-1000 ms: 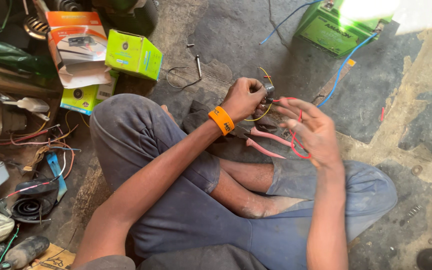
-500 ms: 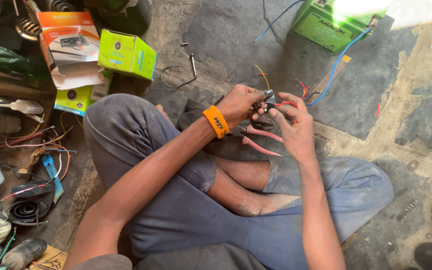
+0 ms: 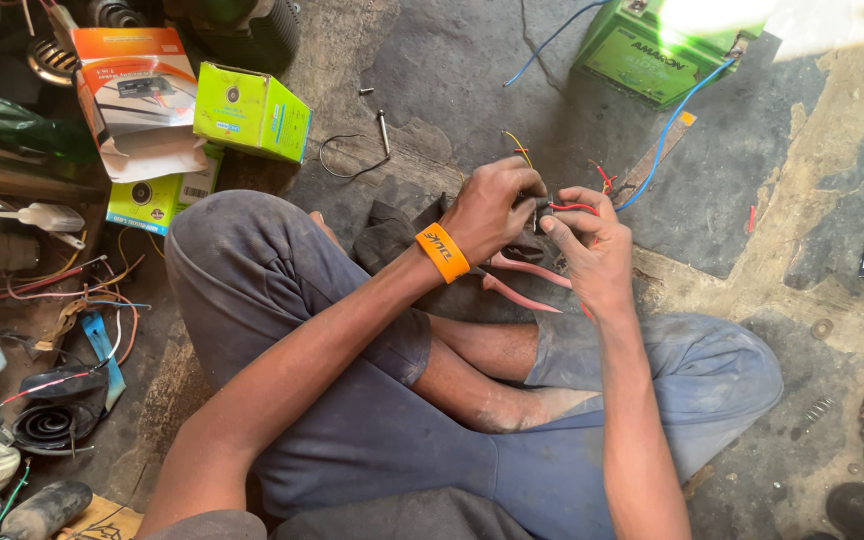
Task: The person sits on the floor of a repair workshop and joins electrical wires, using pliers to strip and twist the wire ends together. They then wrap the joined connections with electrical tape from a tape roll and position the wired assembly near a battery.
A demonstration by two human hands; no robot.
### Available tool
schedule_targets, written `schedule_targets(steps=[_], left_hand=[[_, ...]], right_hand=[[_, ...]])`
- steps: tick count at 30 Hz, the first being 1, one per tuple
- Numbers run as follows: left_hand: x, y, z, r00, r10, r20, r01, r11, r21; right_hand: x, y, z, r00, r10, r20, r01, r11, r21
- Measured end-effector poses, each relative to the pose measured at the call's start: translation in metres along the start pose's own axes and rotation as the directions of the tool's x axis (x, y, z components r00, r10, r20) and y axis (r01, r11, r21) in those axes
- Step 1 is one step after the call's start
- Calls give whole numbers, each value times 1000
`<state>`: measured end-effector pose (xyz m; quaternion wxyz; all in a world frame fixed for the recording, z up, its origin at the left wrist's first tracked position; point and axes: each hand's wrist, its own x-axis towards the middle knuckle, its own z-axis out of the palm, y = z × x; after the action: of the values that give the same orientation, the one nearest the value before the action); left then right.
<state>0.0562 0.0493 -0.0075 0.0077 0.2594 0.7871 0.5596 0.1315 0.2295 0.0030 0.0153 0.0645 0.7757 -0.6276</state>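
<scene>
Just above the middle of the frame, I see my left hand, with an orange wristband at its wrist, and my right hand pinched together on a small black connector with red wires running out of it; both hands are clenched on it over my crossed legs. A green battery sits at the top right, a blue wire trailing down from it. Upper left lie a lime-green box and an opened orange carton.
</scene>
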Motion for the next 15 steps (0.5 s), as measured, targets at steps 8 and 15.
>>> schedule_targets(steps=[8,15], left_hand=[[-1,-1,0,1000,-13,2,13,1000,16],[9,-5,-10,990,-13,143,40,981,-188]], right_hand=[[-3,-6,-3,998,27,48,-31,997,68],[-6,-2,-8,990,117,72,-138,850,509]])
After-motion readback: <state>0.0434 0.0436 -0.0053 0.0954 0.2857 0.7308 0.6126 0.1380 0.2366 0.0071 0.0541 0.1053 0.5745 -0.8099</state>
